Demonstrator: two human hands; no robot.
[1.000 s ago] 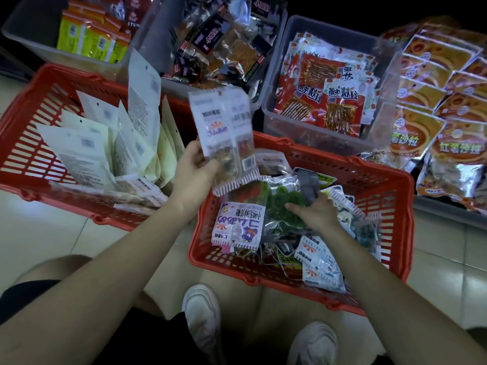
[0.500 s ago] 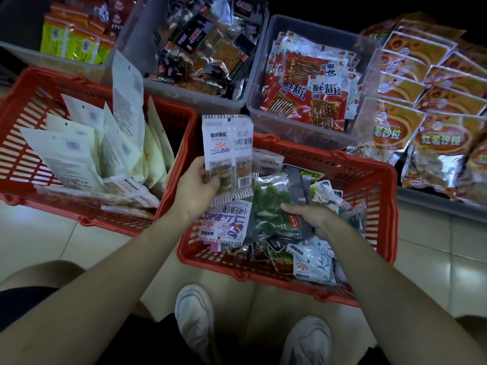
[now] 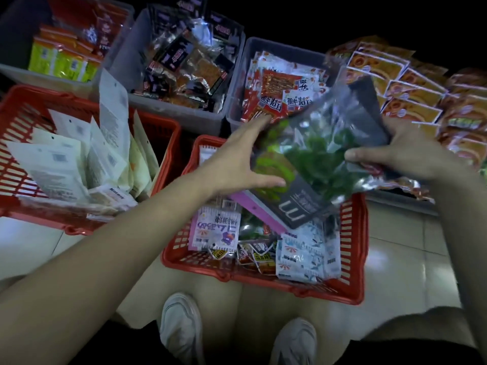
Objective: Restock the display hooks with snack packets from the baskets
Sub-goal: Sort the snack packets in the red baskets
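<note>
The only view came from a wide-angle camera worn on the person's head, facing forward and steeply down at close range. A red slatted plastic basket (image 3: 263, 281) filled the centre of the frame, grey plastic bins (image 3: 181, 115) lined the upper edge, a pair of white shoes (image 3: 181, 327) sat at bottom centre, and pale tiled floor (image 3: 408, 259) showed at lower right.
</note>
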